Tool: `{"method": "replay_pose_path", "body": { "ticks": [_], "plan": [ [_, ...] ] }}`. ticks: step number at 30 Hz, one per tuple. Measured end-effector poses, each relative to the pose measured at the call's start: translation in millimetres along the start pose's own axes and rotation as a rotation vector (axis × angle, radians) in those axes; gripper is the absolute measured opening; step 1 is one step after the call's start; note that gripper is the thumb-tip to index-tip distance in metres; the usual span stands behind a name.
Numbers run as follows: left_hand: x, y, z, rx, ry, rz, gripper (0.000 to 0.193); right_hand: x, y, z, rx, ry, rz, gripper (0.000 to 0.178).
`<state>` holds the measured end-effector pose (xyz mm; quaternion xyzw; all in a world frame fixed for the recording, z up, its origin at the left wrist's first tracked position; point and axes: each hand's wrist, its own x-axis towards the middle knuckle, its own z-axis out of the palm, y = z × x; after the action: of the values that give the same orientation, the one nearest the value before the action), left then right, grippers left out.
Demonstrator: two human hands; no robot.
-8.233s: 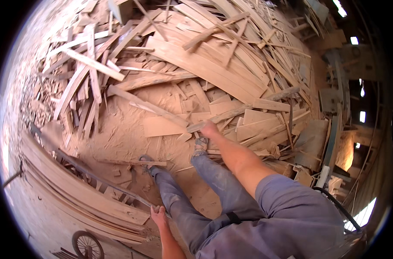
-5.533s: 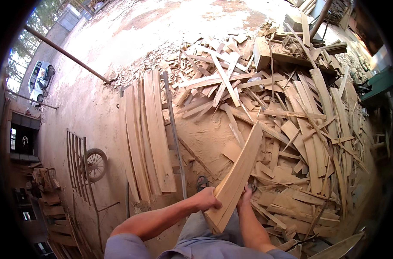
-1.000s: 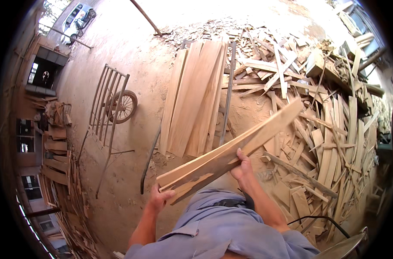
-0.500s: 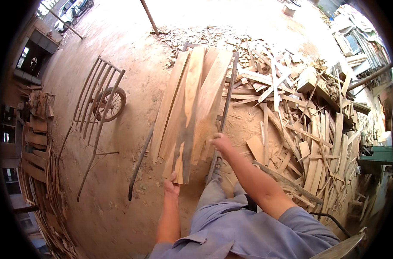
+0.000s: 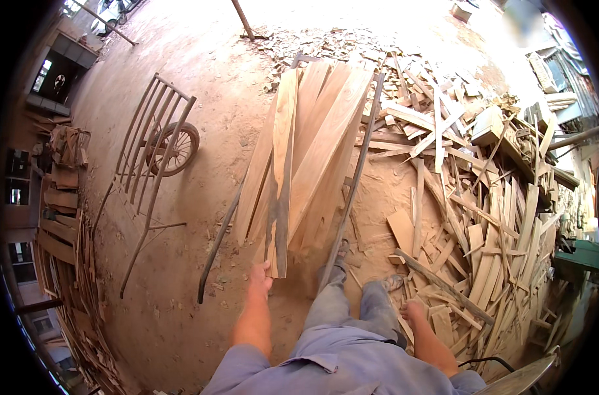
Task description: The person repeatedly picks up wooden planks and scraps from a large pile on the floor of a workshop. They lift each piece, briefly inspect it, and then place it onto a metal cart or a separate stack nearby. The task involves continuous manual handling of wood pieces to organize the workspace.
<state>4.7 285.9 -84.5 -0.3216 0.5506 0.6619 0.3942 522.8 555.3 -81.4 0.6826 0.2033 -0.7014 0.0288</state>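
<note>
My left hand (image 5: 260, 275) is closed round the near end of a long wooden plank (image 5: 283, 158), which has a dark stripe along its lower part. That plank lies on top of a stack of other planks (image 5: 332, 145), fanned slightly, their far ends away from me. The stack rests on a metal-framed handcart, whose right rail (image 5: 357, 171) and left handle (image 5: 214, 263) show on either side. My right hand (image 5: 414, 311) hangs low beside my right leg, near the scrap wood. Its fingers look curled in, and nothing shows in them.
A second handcart (image 5: 156, 138) with a slatted rack and spoked wheel stands on the dirt floor at left. Scrap wood (image 5: 470, 217) spreads in a large heap on the right. Stacked boards (image 5: 62, 243) line the left wall. A post (image 5: 243, 20) stands at the far side.
My right hand has moved away from the cart's right rail, down and right to beside my leg. The striped plank has shifted left on the stack, with my left hand still on it.
</note>
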Motion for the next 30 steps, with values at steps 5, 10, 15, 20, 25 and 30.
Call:
{"method": "replay_pose_path", "body": {
  "ticks": [5,10,15,20,25,30],
  "plan": [
    [-8.7,-40.7,29.8,-0.036,0.004,-0.207,0.035,27.8,-43.8,69.5,-0.05,-0.09,-0.159,0.011],
    [-26.6,-51.0,35.4,-0.084,0.13,-0.167,0.024,-23.1,-156.7,264.4,-0.762,-0.126,-0.458,0.056],
    [-66.5,-64.6,101.8,-0.097,0.028,-0.051,0.035,26.1,-208.5,346.3,-0.14,-0.332,-0.392,0.067],
    [-99.0,-62.2,127.9,-0.082,-0.053,-0.161,0.031,36.6,-219.6,390.6,-0.077,-0.35,-0.532,0.052],
    [-91.9,-34.4,97.1,0.111,-0.195,-0.349,0.026,5.2,-221.0,407.0,-0.179,-0.284,-0.585,0.047],
    [-77.7,16.9,44.1,0.294,-0.085,-0.133,0.024,-7.4,-232.5,437.0,-0.143,-0.373,-0.622,0.041]
  ]
}}
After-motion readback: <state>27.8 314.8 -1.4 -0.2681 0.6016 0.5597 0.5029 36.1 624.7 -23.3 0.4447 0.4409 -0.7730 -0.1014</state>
